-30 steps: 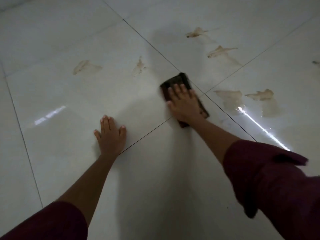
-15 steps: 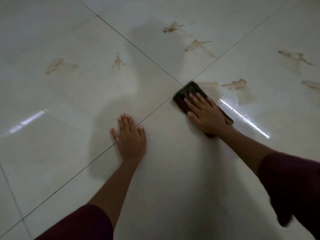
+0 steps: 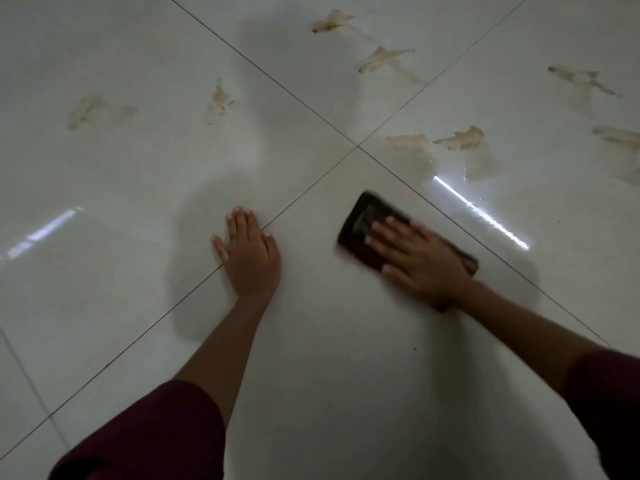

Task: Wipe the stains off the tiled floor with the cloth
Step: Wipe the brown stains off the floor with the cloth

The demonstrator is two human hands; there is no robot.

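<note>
The right hand (image 3: 420, 263) lay flat on the dark cloth (image 3: 367, 225), fingers straight and spread, pressing it onto the tiled floor (image 3: 329, 358) right of frame centre. The cloth sat on the near tile, just below the point where four grout lines (image 3: 357, 147) crossed; motion blur at its edges indicated a stroke in progress. The left hand (image 3: 251, 252) rested open, palm down, across a grout line at centre frame and held nothing; it appeared to serve as a brace.

Brown stains (image 3: 460, 138) remained well apart from the cloth: two just beyond the crossing at right centre, two at upper centre, two at the right edge and two at upper left. The tile under the cloth looked largely clean.

For an effective pass, pressure was best kept even across the whole palm, with the cloth carried up-frame over the nearest stains in overlapping strokes. Judged risk: the glossy floor looked wet near the bright reflection (image 3: 479, 211), so the bracing hand could slip.
</note>
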